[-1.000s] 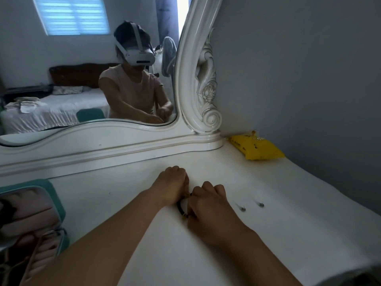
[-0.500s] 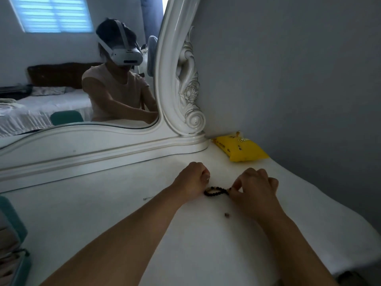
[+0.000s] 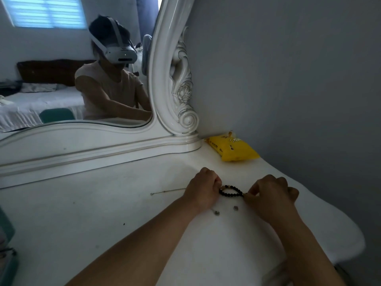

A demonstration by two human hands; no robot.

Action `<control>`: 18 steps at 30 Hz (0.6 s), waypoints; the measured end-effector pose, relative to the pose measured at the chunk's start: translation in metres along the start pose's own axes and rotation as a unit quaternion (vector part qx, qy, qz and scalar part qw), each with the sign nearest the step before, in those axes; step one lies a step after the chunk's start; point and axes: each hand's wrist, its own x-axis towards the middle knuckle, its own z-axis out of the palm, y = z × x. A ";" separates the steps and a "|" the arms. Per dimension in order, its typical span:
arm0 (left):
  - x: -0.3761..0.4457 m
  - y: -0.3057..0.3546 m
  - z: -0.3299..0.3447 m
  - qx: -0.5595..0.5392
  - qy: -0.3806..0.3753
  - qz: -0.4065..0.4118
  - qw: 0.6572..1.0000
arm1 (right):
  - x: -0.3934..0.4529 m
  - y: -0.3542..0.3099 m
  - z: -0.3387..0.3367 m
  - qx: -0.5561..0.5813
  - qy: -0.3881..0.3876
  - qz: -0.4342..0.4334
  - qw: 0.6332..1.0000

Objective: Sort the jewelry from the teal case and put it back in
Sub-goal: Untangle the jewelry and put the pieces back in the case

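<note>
Beaded bracelet [image 3: 231,191] stretched between left hand [image 3: 203,190] and right hand [image 3: 270,195], each curled grip pinching one end.

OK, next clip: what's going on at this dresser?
A person stretches a black beaded bracelet between both hands on the white dresser top: left hand pinching one end, right hand the other. Two small earrings and a thin chain lie loose nearby. The teal case sits at far left.
</note>
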 end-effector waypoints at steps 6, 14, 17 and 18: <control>-0.014 0.001 -0.001 0.025 -0.029 0.015 0.999 | -0.014 0.014 -0.002 0.026 0.015 -0.111 0.993; -0.027 0.001 -0.025 -0.042 0.023 -0.003 0.999 | -0.023 0.011 -0.015 0.084 0.067 -0.133 0.985; -0.040 0.000 -0.048 -0.080 0.105 -0.017 0.991 | -0.028 -0.007 -0.024 0.162 0.089 -0.167 0.969; -0.047 0.000 -0.056 -0.100 0.123 -0.024 0.987 | -0.032 -0.016 -0.026 0.190 0.085 -0.183 0.961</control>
